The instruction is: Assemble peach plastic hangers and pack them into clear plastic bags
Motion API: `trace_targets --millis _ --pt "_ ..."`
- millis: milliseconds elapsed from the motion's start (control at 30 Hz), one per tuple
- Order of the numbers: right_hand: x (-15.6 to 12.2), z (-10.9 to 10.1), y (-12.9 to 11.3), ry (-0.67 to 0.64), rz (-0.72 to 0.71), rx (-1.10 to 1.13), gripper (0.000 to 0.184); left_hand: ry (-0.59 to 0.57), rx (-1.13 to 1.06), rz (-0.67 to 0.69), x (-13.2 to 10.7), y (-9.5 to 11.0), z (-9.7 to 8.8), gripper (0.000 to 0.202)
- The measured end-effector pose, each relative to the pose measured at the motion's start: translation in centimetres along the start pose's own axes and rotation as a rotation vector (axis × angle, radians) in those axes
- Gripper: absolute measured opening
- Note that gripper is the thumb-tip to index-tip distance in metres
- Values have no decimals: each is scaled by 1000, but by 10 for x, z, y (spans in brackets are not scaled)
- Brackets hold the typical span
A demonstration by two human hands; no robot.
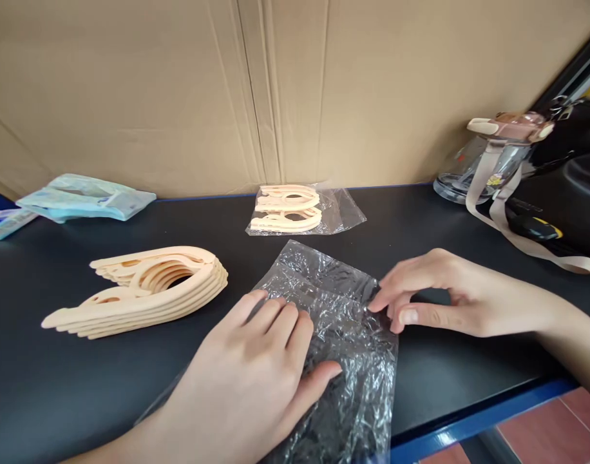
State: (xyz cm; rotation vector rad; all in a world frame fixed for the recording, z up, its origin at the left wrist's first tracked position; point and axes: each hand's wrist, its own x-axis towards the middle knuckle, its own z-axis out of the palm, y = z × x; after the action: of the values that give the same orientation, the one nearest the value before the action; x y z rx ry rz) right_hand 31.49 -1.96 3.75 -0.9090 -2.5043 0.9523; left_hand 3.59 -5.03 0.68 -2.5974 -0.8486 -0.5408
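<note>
A crinkled clear plastic bag (346,322) lies flat on the black table (58,386). My left hand (256,374) rests palm down on the bag's left half, fingers stretched out flat. At the bag's right edge my right hand (440,293) pinches the plastic with its fingertips. To the left lies a loose stack of peach plastic folding hangers (145,290), apart from both hands. Behind the bag sits a sealed clear bag of the same peach hangers (295,209).
Blue packets (85,196) lie at the far left. A clear water bottle with a beige strap (493,161) and a black bag (565,193) stand at the right. A cardboard wall (275,90) backs the table. The table's blue front edge (469,422) runs at the lower right.
</note>
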Motion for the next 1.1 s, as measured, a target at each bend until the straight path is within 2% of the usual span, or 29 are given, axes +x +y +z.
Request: trace_targets --millis 67,133,333,400,467,533,633,767,833,967,1100 --pt "1 2 -1 -39 18 116 22 2 16 1 -3 3 2 46" --pt "4 3 0 11 24 125 20 -16 -10 -5 -4 3 3 44" --pt "5 6 9 232 17 -91 18 -267 -327 45 0 -10 7 41" --pt "8 9 11 332 -28 -194 17 -321 -440 45 2 -12 8 42" --pt "19 13 9 375 -123 -282 18 -349 -530 46 4 -12 8 43" --pt "39 19 1 295 -244 -361 23 -360 -584 52 6 -9 8 44" --pt "83 28 -16 119 -336 -442 36 -388 -630 45 7 -7 6 45" --pt "145 43 -35 57 -419 -438 46 -407 -635 38 2 -7 5 46" --pt "169 51 -39 16 -443 -461 43 -382 -628 60 0 -7 7 46" --pt "196 59 -40 -50 -398 -507 42 -359 -642 73 -1 -8 9 46" --pt "204 63 -38 -39 -388 -531 36 -342 -650 76 0 -9 10 46"
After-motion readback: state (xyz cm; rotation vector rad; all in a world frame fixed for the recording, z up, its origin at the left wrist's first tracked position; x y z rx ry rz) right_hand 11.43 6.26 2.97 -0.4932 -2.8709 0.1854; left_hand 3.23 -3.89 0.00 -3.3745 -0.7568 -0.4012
